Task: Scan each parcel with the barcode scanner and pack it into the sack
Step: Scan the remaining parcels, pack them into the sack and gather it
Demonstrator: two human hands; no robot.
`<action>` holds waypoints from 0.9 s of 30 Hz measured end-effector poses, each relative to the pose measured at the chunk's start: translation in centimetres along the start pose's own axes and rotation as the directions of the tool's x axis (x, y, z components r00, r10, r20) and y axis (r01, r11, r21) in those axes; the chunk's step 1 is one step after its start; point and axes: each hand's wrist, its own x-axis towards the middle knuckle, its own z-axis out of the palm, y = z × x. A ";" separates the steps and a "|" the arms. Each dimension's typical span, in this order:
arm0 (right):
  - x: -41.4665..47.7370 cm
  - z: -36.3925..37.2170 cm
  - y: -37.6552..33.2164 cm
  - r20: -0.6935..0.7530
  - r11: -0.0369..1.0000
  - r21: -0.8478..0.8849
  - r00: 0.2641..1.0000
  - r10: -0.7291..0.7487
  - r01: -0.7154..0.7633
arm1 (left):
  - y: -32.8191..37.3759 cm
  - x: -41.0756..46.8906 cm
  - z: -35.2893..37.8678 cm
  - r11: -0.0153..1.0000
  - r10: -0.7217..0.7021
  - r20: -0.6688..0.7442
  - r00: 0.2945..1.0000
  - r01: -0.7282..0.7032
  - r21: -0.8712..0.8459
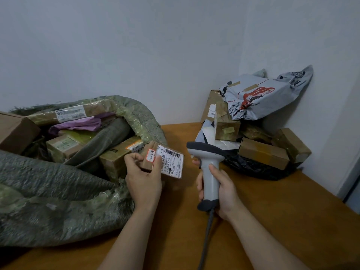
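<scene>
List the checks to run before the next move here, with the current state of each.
1. Parcel held firmly in the left hand: ok.
2. Barcode faces up and is uncovered: ok.
3. Scanner gripped by the right hand: ok.
4. Scanner head aimed squarely at the barcode: cannot tell; no beam shows on the label.
5. Parcel already scanned: cannot tell.
6. Sack mouth open beside the parcel: ok.

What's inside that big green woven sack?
Brown cardboard parcels, some white-labelled, and a purple plastic mailer. Anything deeper is hidden beneath them and folds of the green woven sack.
</scene>
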 end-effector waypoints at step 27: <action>-0.5 0.1 -0.4 0.126 0.998 -0.063 0.992 0.004 0.004 | 0.7 -0.2 0.1 1.000 -0.006 -0.044 0.999 0.006 0.006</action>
